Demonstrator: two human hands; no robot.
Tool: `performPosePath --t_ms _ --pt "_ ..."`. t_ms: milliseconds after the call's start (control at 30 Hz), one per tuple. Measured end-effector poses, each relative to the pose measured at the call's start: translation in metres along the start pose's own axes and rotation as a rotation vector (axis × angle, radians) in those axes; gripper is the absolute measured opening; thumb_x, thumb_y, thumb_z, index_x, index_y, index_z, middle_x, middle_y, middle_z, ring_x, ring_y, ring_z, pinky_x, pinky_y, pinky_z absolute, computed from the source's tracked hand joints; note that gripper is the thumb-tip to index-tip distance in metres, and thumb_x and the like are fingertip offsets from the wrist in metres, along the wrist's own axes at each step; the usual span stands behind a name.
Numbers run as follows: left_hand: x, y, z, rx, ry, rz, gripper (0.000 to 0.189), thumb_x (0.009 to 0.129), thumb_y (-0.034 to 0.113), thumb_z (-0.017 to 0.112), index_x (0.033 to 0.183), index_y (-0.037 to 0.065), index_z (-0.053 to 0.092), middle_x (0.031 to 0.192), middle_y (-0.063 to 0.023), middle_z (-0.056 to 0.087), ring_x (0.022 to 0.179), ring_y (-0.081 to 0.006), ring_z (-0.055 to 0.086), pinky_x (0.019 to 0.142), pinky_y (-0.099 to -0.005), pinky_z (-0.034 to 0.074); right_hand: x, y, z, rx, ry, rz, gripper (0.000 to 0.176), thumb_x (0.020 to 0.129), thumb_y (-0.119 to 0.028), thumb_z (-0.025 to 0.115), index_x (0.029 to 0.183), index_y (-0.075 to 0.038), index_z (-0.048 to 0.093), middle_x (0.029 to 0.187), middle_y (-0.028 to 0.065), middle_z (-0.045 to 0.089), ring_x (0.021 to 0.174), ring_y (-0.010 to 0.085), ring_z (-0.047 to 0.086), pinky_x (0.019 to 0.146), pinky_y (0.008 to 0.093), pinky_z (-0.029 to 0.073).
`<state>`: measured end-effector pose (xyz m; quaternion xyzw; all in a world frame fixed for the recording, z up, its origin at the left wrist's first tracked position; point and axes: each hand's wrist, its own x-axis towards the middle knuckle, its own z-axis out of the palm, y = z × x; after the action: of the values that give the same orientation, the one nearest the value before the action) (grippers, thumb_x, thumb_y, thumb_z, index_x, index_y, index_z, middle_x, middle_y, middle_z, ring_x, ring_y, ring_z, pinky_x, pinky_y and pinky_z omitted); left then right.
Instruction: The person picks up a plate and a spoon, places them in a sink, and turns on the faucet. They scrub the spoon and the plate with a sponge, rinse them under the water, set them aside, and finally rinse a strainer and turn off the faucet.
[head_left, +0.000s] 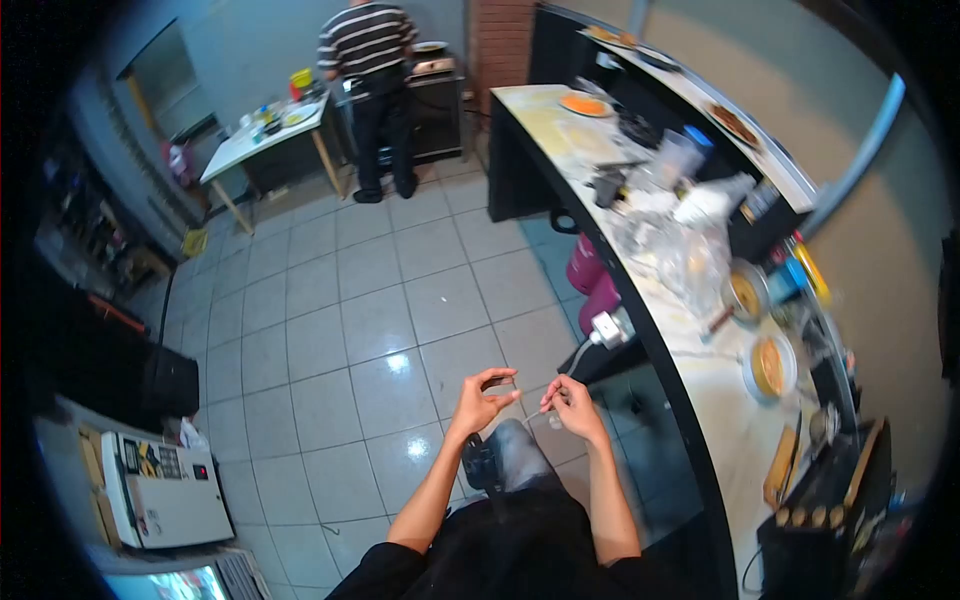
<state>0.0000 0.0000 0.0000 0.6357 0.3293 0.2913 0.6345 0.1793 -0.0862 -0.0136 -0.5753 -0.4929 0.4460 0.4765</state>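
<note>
My left hand (485,402) is held out in front of my body, its thumb and fingers curved and apart. Nothing clear shows between them. Close by on its right, my right hand (572,408) has its fingertips pinched together at the white cable (578,358). That cable runs down from a white plug or adapter (607,328) by the counter's side, and a stretch of it shows below the fingertips. Below both hands are my knee in grey cloth (520,455) and a dark object (481,462) that I cannot make out.
A long counter (725,440) on the right holds plastic bags (690,255), a pan (745,290) and a bowl (768,366). Magenta containers (597,285) stand beneath it. Far ahead, a person in a striped top (368,42) faces a stove (433,68) beside a small table (262,140).
</note>
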Motion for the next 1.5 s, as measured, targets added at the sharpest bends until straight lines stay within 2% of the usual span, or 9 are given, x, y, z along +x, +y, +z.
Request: performPosePath --t_ms 67,167,333,433,600,733,833,1200,1500 --pt "0.000 0.009 0.000 -0.017 0.203 0.201 0.026 0.077 0.009 0.062 0.099 -0.002 0.058 0.090 -0.0105 0.061 0.078 -0.0164 0.061 0.060 -0.0244 0.052 0.021 0.006 0.005 0.162 -0.003 -0.056 0.007 0.085 -0.001 0.041 0.084 0.002 0.047 0.073 0.0091 0.055 0.066 0.0153 0.058 0.062 0.0259 0.047" --pt "0.022 -0.007 -0.063 -0.309 0.255 -0.096 0.023 0.080 0.011 0.059 0.096 -0.005 0.058 0.081 -0.0108 0.061 0.069 -0.0176 0.062 0.057 -0.0242 0.052 0.091 -0.001 0.046 0.152 -0.104 0.102 0.008 0.084 0.000 0.040 0.085 0.002 0.047 0.073 0.0091 0.055 0.063 0.0147 0.056 0.060 0.0259 0.047" --pt "0.059 -0.004 -0.169 -0.248 0.409 -0.108 0.027 0.087 0.024 0.050 0.094 -0.001 0.058 0.064 -0.0051 0.059 0.043 -0.0065 0.049 0.037 -0.0178 0.037 0.240 0.005 0.137 -0.043 -0.385 0.117 0.010 0.085 0.000 0.039 0.082 0.002 0.049 0.073 0.0076 0.054 0.063 0.0136 0.055 0.061 0.0269 0.048" --pt "0.063 0.000 -0.238 -0.241 0.563 -0.062 0.028 0.088 0.027 0.047 0.092 0.001 0.058 0.063 -0.0038 0.058 0.042 -0.0057 0.048 0.038 -0.0180 0.037 0.311 -0.020 0.208 -0.151 -0.569 -0.091 0.009 0.079 0.005 0.037 0.079 0.004 0.046 0.070 0.0084 0.053 0.064 0.0148 0.056 0.061 0.0273 0.047" --pt "0.028 -0.001 -0.334 -0.405 0.968 0.084 0.030 0.089 0.028 0.044 0.097 0.002 0.056 0.061 -0.0038 0.057 0.042 -0.0061 0.047 0.040 -0.0193 0.037 0.368 -0.081 0.327 0.037 -0.913 0.063 0.016 0.070 0.012 0.034 0.066 -0.002 0.041 0.068 0.0103 0.054 0.063 0.0166 0.054 0.063 0.0283 0.045" --pt "0.021 -0.026 -0.407 -0.484 1.197 0.200 0.029 0.087 0.025 0.049 0.103 0.002 0.054 0.086 -0.0072 0.060 0.063 -0.0099 0.056 0.054 -0.0221 0.045 0.411 -0.080 0.405 -0.106 -1.120 -0.084 0.016 0.062 0.012 0.035 0.056 -0.002 0.039 0.059 0.0083 0.051 0.059 0.0151 0.053 0.057 0.0266 0.042" --pt "0.021 -0.043 -0.471 -0.231 1.267 0.267 0.028 0.086 0.022 0.051 0.106 0.002 0.053 0.094 -0.0075 0.058 0.072 -0.0120 0.057 0.061 -0.0238 0.048 0.442 -0.074 0.463 -0.105 -1.132 0.007 0.016 0.049 0.012 0.033 0.045 -0.003 0.038 0.049 0.0087 0.049 0.054 0.0167 0.053 0.050 0.0254 0.039" --pt "0.000 -0.022 -0.716 -0.375 0.962 -0.023 0.036 0.090 0.031 0.042 0.099 -0.002 0.056 0.090 -0.0071 0.058 0.076 -0.0131 0.056 0.063 -0.0253 0.046 0.539 -0.110 0.676 -0.174 -0.764 0.006 0.025 0.063 0.007 0.036 0.041 -0.005 0.034 0.042 0.0010 0.039 0.040 0.0093 0.041 0.036 0.0247 0.033" --pt "-0.042 -0.081 -0.916 -0.580 1.181 -0.061 0.063 0.089 0.046 0.033 0.055 -0.002 0.058 0.084 -0.0110 0.060 0.076 -0.0159 0.055 0.065 -0.0249 0.045 0.639 -0.104 0.891 0.033 -0.922 0.054 0.014 0.063 0.010 0.042 0.062 0.000 0.050 0.056 0.0077 0.054 0.055 0.0131 0.053 0.055 0.0245 0.043"
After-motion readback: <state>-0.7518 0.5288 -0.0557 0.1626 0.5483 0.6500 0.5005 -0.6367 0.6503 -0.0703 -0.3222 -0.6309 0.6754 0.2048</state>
